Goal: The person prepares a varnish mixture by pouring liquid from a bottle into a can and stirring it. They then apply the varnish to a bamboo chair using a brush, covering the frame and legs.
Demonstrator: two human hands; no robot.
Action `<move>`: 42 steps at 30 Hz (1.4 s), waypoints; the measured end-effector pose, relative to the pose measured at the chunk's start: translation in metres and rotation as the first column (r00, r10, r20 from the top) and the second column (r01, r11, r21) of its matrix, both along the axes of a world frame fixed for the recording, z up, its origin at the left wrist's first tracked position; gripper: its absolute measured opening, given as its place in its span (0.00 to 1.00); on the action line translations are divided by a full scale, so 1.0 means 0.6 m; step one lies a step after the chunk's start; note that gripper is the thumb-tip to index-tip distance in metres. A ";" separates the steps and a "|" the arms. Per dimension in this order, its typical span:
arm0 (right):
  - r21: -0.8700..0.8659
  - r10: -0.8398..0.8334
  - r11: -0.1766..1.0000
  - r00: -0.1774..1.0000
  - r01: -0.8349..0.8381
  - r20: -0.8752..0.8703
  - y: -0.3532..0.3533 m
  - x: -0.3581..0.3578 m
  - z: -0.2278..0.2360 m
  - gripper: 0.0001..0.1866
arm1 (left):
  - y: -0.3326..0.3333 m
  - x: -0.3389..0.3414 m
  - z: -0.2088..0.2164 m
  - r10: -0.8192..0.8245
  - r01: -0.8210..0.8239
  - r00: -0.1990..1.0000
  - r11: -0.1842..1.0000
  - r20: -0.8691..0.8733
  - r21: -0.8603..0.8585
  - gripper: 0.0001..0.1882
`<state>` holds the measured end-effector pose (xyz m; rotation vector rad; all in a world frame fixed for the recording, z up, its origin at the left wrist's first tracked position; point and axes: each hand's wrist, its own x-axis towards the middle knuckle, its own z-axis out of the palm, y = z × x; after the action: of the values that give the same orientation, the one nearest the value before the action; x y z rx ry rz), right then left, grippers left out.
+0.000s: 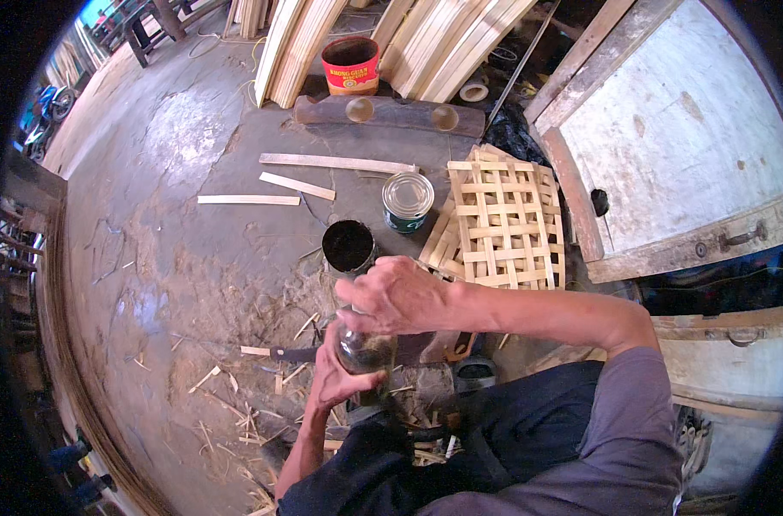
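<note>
A clear glass bottle (370, 351) stands upright near my lap. My left hand (340, 374) is wrapped round its body from the left. Over its top, my right hand (396, 297) is closed with the fingers curled; whether a cap is under them is hidden. Just beyond my right hand is an open can (348, 244) with a dark inside. Farther off to its right, a closed can (408, 203) with a silver top and green side rests on the floor. A woven bamboo-strip panel (508, 225) lies to the right, on more strips.
Pale strips (336, 162) lie on the concrete floor ahead. A red tin (351, 67) stands behind a dark wooden piece (391, 116), with bundled slats (452, 47) at the back. Wood shavings (245, 421) litter the near left. A white cabinet door (675, 129) borders the right.
</note>
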<state>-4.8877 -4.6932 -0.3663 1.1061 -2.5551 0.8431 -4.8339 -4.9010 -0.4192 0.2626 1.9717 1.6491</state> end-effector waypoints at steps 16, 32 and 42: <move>-0.042 0.030 0.999 0.998 -0.028 0.056 -0.001 -0.005 0.002 0.17 | -0.017 0.013 -0.041 0.085 -0.115 0.985 0.973 -0.152 -0.202 0.57; -0.033 0.124 0.992 0.987 -0.122 0.099 0.013 -0.007 0.021 0.09 | -0.017 -0.022 -0.020 -0.169 0.164 0.968 0.986 -0.187 -0.042 0.54; -0.003 0.275 0.961 0.961 -0.275 -0.003 0.036 -0.013 0.052 0.10 | -0.006 -0.036 0.013 -0.309 0.306 0.951 0.942 0.006 0.138 0.50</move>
<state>-4.8952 -4.6718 -0.3352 1.4850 -2.4303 0.9052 -4.8552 -4.9044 -0.4113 0.5672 1.6990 1.5715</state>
